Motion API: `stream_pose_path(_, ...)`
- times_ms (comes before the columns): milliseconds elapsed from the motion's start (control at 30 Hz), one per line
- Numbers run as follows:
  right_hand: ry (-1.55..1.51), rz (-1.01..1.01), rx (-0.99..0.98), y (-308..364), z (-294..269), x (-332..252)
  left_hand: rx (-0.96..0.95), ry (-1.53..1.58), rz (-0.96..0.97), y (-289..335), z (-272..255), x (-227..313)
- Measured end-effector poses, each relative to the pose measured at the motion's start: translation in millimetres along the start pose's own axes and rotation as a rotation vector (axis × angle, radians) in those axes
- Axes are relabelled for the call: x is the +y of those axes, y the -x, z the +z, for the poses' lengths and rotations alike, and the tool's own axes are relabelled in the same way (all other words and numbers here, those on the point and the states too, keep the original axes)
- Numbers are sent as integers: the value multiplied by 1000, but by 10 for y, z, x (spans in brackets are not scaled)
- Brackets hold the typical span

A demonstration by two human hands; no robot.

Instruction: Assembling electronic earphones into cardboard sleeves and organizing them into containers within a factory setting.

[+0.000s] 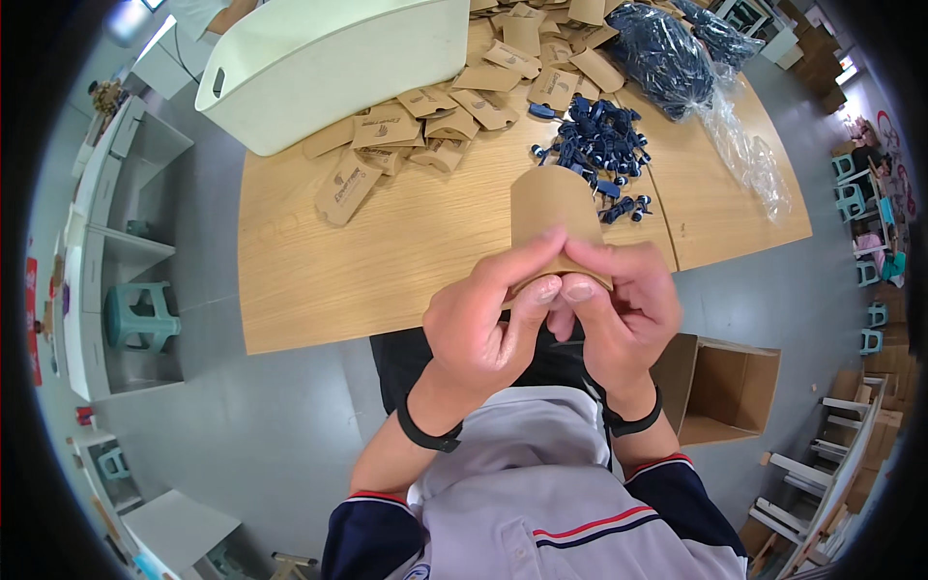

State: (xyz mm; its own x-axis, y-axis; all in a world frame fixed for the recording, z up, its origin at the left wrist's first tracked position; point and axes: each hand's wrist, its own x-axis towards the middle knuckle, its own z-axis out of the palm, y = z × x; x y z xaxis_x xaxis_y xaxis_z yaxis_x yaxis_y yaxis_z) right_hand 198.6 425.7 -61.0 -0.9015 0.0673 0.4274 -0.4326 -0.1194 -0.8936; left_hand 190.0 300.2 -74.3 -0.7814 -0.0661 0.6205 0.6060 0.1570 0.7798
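Note:
Between both hands, over the table's front edge, is a brown cardboard pillow box (551,205), its curved far end pointing away from me. My left hand (493,314) pinches the near end from the left, thumb and finger pressed on it. From the other side my right hand (623,309) pinches the same end, its thumb beside the left thumb. What is inside the box cannot be seen. Just beyond it lies a heap of dark blue coiled cables (599,140) with small plugs. Several more pillow boxes (387,126) with dark print lie flattened or folded across the table.
A long cream plastic bin (338,68) stands at the table's far left. Clear plastic bags with dark contents (662,58) lie at the far right of the wooden table (319,280). An open cardboard carton (730,387) sits below to my right. Green stools (141,317) stand farther off.

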Motion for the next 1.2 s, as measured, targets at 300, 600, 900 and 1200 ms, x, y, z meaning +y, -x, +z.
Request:
stream_pose_path(300, -100, 67, 50, -3, 60, -60, 62, 34, -20, 41, 31, 32)
stream_pose_path(600, -412, 431, 168, -75, 97, -137, -77, -79, 237, 199, -79, -90)
stream_pose_path(900, -494, 702, -329, -121, -162, -91, -155, -115, -174, -152, -338, 120)
stream_pose_path(1200, -255, 813, -557, 55, -99, -262, -783, -42, -34, -431, -671, 155)
